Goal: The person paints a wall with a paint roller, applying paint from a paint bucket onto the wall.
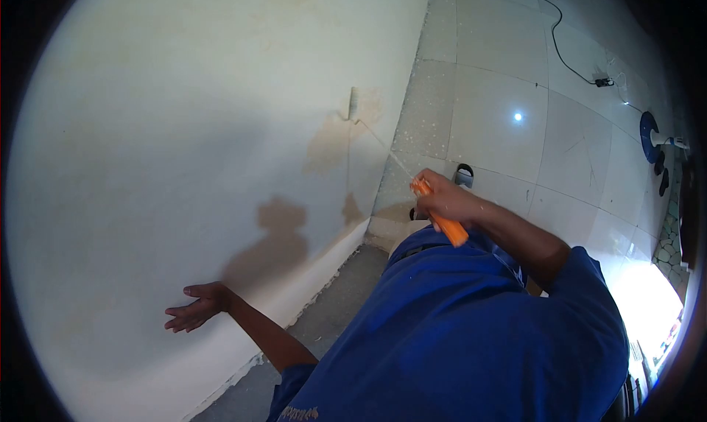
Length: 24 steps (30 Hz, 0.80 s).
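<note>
R fingers (430, 177) wrapped rnd orange handle (451, 232), cyl. roller (354, 104) on matte wall (221, 54); L fingers (185, 319) splayed.

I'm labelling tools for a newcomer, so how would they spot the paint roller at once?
Start at the pale wall, then find the person's right hand. That hand grips the paint roller, whose cylindrical head is at the wall. Its bright orange handle sets it apart from the blue shirt nearby.
</note>
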Tool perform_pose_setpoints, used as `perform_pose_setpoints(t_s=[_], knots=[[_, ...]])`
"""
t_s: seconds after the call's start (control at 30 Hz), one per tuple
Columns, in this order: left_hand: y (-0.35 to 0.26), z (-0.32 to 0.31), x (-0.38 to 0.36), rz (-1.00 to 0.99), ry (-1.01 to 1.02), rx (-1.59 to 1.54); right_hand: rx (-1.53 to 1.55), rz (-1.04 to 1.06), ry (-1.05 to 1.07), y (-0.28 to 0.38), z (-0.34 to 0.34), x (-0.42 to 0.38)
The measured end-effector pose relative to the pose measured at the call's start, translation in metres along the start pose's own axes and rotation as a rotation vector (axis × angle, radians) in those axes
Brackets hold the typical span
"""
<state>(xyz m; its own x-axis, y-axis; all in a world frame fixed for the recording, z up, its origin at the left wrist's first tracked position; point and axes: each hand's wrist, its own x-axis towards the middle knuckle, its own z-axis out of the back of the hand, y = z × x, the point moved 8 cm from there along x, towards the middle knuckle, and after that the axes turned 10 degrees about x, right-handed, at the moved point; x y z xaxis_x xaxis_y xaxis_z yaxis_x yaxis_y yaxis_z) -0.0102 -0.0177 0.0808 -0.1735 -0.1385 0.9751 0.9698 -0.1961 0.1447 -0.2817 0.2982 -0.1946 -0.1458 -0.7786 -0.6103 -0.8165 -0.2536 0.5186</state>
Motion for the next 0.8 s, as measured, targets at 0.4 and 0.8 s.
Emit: perform_pose_setpoints(t_s=[0.4,0.8], knots=[[-0.002,0.002,0.000,-0.033,-0.023,-0.025,0.077,0.046,-0.161,-0.001,0.060,0.109],[0.000,0.000,0.000,-0.015,0.000,-0.001,0.043,0.019,-0.058,-0.009,0.022,0.045]])
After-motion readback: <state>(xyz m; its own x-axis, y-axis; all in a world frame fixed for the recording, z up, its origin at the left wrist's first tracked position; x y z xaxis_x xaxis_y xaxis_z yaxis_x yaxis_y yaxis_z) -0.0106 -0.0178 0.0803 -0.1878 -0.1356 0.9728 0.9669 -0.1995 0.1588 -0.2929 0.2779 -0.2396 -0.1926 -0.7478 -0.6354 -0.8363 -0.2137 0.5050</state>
